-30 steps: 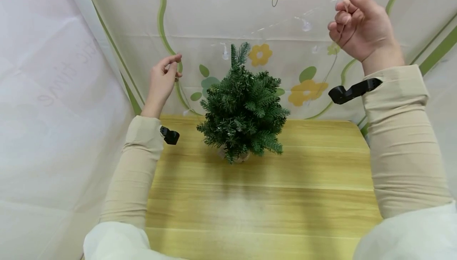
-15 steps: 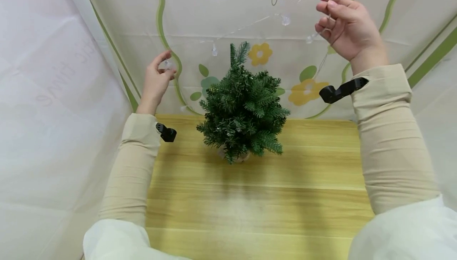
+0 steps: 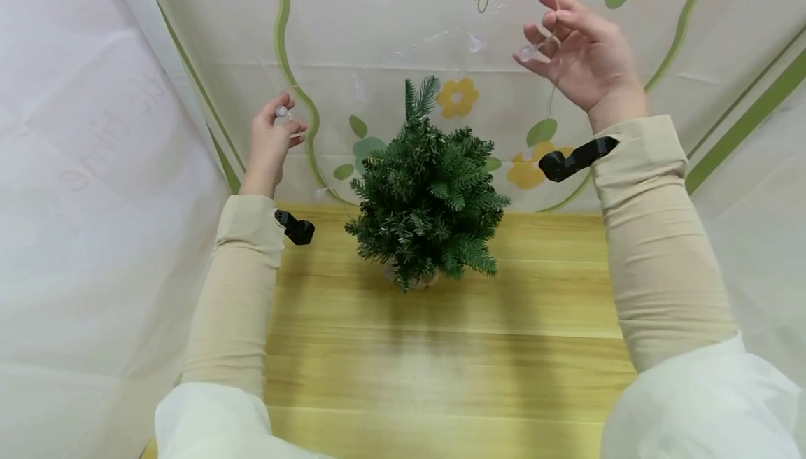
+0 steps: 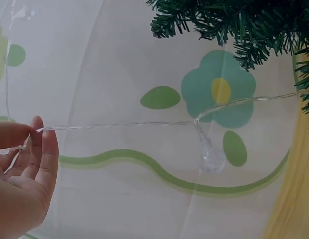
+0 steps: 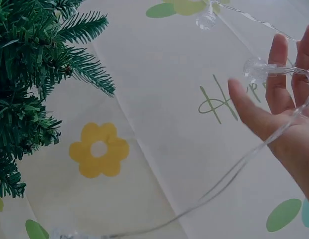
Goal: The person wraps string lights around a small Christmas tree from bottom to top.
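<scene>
A small green artificial Christmas tree (image 3: 434, 200) stands upright at the back of the wooden table. A clear string light (image 4: 119, 125) stretches between my raised hands behind the treetop. My left hand (image 3: 266, 144), left of the tree, pinches its wire with thumb and fingertips. From there the wire runs to the tree's lower branches, with a clear bulb (image 4: 212, 158) hanging from it. My right hand (image 3: 592, 57), higher and right of the tree, holds the wire between thumb and fingers. Another clear bulb (image 5: 255, 70) lies by those fingers, and loose wire loops down across the palm.
The wooden table (image 3: 434, 368) reaches toward me in front of the tree. Behind it hangs a pale cloth (image 3: 390, 39) printed with flowers and vines. Another pale sheet (image 3: 82, 249) closes off the left side. Each wrist carries a black camera mount (image 3: 576, 158).
My right hand has moved left, toward the treetop, and its fingers have opened out somewhat around the wire. The left hand has shifted slightly left. The tree stays in place.
</scene>
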{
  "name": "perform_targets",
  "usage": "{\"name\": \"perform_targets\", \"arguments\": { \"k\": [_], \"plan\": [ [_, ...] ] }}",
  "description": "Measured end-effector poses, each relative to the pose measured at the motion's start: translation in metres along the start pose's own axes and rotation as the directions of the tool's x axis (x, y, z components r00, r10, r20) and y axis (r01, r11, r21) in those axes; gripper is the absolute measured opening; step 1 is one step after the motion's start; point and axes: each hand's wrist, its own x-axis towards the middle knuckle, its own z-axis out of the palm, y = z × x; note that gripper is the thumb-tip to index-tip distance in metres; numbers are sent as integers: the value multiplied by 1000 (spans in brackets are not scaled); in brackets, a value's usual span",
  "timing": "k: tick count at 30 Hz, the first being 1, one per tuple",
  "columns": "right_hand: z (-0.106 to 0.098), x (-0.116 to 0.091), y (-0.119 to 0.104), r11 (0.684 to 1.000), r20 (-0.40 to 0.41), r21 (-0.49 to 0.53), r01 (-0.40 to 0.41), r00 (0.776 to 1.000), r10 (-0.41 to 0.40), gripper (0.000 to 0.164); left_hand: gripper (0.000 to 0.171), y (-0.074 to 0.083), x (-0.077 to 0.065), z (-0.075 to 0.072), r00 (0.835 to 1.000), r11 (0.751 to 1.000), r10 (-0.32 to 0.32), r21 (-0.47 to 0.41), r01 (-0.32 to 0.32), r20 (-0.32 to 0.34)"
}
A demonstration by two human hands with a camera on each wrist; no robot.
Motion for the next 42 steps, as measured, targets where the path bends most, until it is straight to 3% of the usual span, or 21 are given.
{"name": "perform_targets", "arguments": {
  "k": [3,6,13,16,19,22,26,31,34,36,39,40,42],
  "plan": [
    [1,5,4,999,28,-27,-26,999,27,28,60,-2,2,0,999,999,-34,-38,33,-9],
    [2,10,8,997,6,-57,-53,999,54,30,60,-5,2,0,998,996,-61,-71,60,-4],
    [8,20,12,972,-180,-224,-70,983,29,26,55,-9,-1,-2,994,992,-110,-70,110,4],
    [10,24,14,934,-214,-340,-105,976,32,20,55,-12,-2,-3,992,991,-122,-60,122,7],
    [9,25,17,856,-205,-493,-158,977,62,31,55,-14,-2,-3,992,989,-129,-67,129,5],
    [6,25,20,750,-182,-632,-193,978,99,46,46,-14,-1,-2,989,984,-145,-106,143,-10],
    [-2,27,23,553,-190,-802,-226,974,122,56,34,-11,2,3,988,978,-155,-143,151,-18],
    [-9,32,25,183,-237,-948,-260,962,137,67,49,-9,5,13,990,986,-137,-94,138,21],
    [-13,34,30,-45,-228,-974,-224,964,140,69,51,-9,6,19,992,989,-119,-78,122,33],
    [-15,35,34,-160,-202,-970,-180,971,127,67,52,-10,7,23,993,992,-108,-65,110,37],
    [-19,36,38,-264,-170,-955,-137,979,110,67,52,-12,8,27,995,995,-91,-31,93,47],
    [-21,35,39,-280,-169,-951,-134,980,104,67,53,-12,8,29,995,996,-88,-22,89,52],
    [-24,34,40,-282,-180,-948,-145,979,101,68,53,-13,8,31,995,996,-86,-6,86,57]
  ]
}}
